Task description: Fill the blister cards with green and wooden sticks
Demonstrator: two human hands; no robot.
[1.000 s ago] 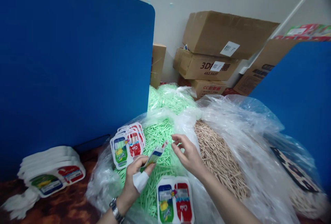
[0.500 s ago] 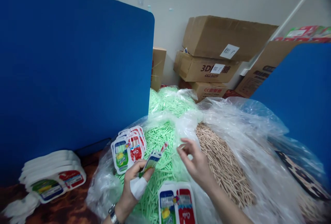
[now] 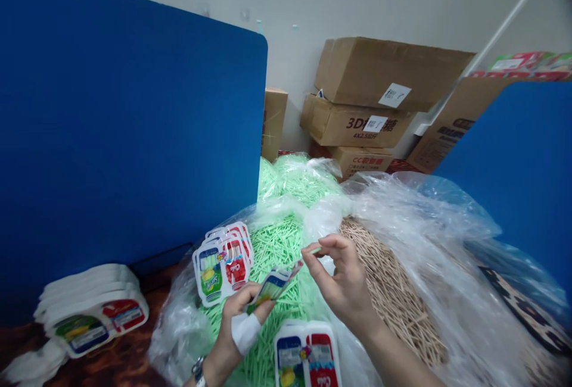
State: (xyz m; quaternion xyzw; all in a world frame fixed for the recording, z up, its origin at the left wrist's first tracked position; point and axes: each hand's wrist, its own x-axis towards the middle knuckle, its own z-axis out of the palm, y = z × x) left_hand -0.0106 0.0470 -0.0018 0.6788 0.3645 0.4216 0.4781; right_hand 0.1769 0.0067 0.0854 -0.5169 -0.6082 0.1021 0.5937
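Note:
My left hand (image 3: 236, 330) grips a small printed pack (image 3: 273, 286) between thumb and fingers, tilted so that its blue-and-green part faces me and its red end points right. White wrapping covers the base of that thumb. Just right of the pack, my right hand (image 3: 344, 283) pinches a short pale green stick (image 3: 315, 250) between thumb and index finger. Below both hands lies a heap of green sticks (image 3: 279, 241) in clear plastic. Another stack of printed packs (image 3: 222, 271), labelled in green and red, rests on its left side, and further packs (image 3: 307, 351) lie near me.
Brown sticks (image 3: 393, 292) fill an opened clear bag (image 3: 429, 226) on the right. White trays with printed labels (image 3: 92, 309) are stacked at far left. Blue panels (image 3: 134, 125) stand on both sides, and cardboard boxes (image 3: 370, 77) are piled at the back.
The pack in my left hand has shifted slightly right and tilted. My right thumb and index finger now show a green stick between them. The view has tipped slightly upward.

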